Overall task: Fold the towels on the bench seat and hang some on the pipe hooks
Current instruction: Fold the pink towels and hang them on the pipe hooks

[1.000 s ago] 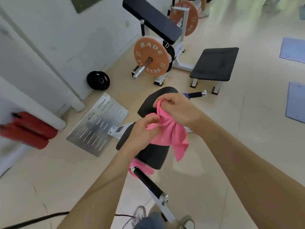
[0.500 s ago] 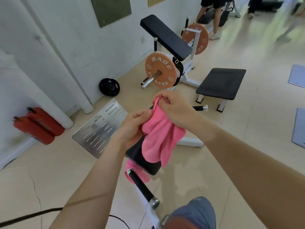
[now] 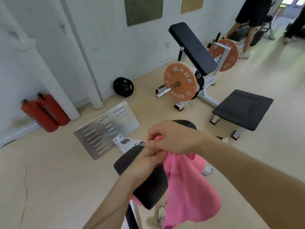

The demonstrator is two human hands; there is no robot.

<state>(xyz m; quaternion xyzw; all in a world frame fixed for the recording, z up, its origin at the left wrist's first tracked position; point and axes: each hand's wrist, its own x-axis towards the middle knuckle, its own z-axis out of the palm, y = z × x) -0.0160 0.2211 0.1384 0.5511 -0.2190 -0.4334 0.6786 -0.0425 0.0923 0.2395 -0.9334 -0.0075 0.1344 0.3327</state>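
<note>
A pink towel (image 3: 189, 192) hangs in the air in front of me, above the black padded bench seat (image 3: 146, 184). My right hand (image 3: 175, 138) pinches its top edge from above. My left hand (image 3: 148, 161) grips the same edge just below and left of the right hand. The cloth drops loose down to the lower right. A second bit of pink towel (image 3: 137, 199) peeks out under the seat's near edge. No pipe hooks are in view.
A slotted metal footplate (image 3: 105, 129) lies left of the seat. Two red extinguishers (image 3: 44, 111) stand by the wall pipes (image 3: 85, 55). Farther off are a black flat bench (image 3: 242, 109), an orange plate machine (image 3: 180, 81) and people's legs (image 3: 247, 35).
The camera has tilted up, showing more wall. Both hands stayed together at the towel's top edge, and the towel now hangs longer and wider to the lower right.
</note>
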